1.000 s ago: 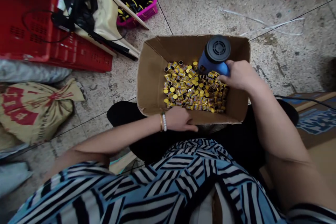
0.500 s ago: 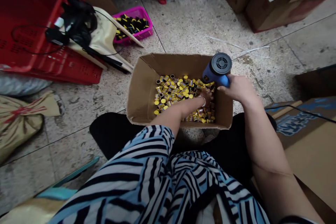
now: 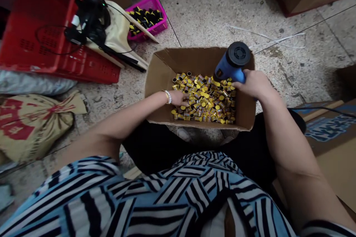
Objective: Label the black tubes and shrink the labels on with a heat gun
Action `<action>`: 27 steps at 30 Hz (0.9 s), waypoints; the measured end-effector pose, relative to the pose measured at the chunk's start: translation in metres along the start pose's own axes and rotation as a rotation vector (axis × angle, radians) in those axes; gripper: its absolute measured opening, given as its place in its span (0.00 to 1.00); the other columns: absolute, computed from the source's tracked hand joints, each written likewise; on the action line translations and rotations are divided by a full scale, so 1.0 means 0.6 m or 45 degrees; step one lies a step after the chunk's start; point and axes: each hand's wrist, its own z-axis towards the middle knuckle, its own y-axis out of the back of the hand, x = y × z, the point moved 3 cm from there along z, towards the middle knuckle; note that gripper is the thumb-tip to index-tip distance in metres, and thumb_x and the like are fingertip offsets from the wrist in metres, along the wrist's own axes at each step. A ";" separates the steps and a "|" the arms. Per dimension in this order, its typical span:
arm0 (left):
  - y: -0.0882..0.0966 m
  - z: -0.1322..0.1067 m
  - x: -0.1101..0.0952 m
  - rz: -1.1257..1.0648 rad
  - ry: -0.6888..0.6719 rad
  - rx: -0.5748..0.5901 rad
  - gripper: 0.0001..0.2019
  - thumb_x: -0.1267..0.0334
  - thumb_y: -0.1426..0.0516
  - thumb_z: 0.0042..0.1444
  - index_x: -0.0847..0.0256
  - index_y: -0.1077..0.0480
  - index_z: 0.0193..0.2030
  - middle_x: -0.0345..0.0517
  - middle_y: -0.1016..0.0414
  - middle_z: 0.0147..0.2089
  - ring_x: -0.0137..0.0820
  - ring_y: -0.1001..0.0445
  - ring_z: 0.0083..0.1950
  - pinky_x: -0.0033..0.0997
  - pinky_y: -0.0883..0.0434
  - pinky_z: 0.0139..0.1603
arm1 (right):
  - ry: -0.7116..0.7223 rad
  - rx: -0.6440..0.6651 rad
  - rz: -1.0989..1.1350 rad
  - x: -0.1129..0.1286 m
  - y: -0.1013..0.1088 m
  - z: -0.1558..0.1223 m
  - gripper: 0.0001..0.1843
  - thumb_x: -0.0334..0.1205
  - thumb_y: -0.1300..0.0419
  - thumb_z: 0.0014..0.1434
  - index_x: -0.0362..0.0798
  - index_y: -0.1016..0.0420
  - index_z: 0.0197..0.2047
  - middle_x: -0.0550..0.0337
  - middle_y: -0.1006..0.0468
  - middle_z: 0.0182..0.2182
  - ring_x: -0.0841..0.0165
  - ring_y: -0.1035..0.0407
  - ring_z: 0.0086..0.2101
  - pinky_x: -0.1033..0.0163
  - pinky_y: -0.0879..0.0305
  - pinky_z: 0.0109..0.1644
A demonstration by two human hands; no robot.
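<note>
Well, box [image 3: 158,81] of yellow cylinders [image 3: 204,98], right grip [image 3: 254,85] clenching heat gun [image 3: 232,61], left grip [image 3: 178,98] open.

- The blue heat gun [image 3: 233,62] in the right hand [image 3: 254,85] stood inside the far right corner of the cardboard box [image 3: 157,81], blocking that corner.
- The left hand [image 3: 178,98] lay at the near left of the yellow cylinders [image 3: 204,98], with free room along the box's left wall.
- Free room lay over the speckled floor [image 3: 211,11] beyond the box, crossed by white wires [image 3: 268,39].
- The red crate [image 3: 41,40] and pink basket [image 3: 157,26] blocked the far left.
</note>
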 end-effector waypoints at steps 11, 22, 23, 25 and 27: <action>-0.031 -0.090 0.065 -0.070 0.485 -0.101 0.37 0.33 0.51 0.68 0.65 0.18 0.56 0.68 0.17 0.55 0.54 0.18 0.57 0.40 0.23 0.53 | 0.126 0.296 -0.156 0.082 -0.034 -0.042 0.27 0.58 0.36 0.64 0.45 0.21 0.56 0.38 0.15 0.47 0.48 0.19 0.46 0.54 0.27 0.45; -0.013 -0.109 0.079 -0.178 0.456 -0.213 0.35 0.35 0.47 0.68 0.65 0.20 0.62 0.66 0.18 0.58 0.54 0.19 0.59 0.41 0.22 0.57 | 0.333 0.020 -0.137 0.197 -0.071 0.016 0.32 0.65 0.45 0.68 0.46 0.26 0.60 0.40 0.14 0.45 0.48 0.20 0.43 0.55 0.31 0.43; -0.014 -0.109 0.083 -0.180 0.465 -0.215 0.35 0.36 0.46 0.68 0.66 0.19 0.61 0.67 0.18 0.57 0.54 0.19 0.59 0.42 0.22 0.57 | 0.307 -0.035 -0.139 0.204 -0.067 0.019 0.32 0.65 0.46 0.69 0.46 0.27 0.59 0.39 0.15 0.45 0.48 0.20 0.42 0.54 0.31 0.43; -0.014 -0.111 0.091 -0.180 0.490 -0.229 0.33 0.38 0.46 0.69 0.67 0.19 0.59 0.68 0.18 0.57 0.55 0.19 0.59 0.42 0.21 0.56 | 0.222 -0.135 -0.142 0.203 -0.057 0.022 0.32 0.64 0.46 0.69 0.44 0.27 0.59 0.37 0.15 0.46 0.47 0.20 0.42 0.54 0.32 0.42; -0.011 -0.112 0.099 -0.168 0.511 -0.237 0.31 0.40 0.46 0.70 0.67 0.19 0.59 0.68 0.18 0.57 0.55 0.19 0.60 0.41 0.21 0.55 | 0.131 -0.190 -0.136 0.189 -0.046 0.023 0.33 0.64 0.46 0.69 0.43 0.27 0.59 0.35 0.15 0.45 0.46 0.21 0.42 0.54 0.32 0.42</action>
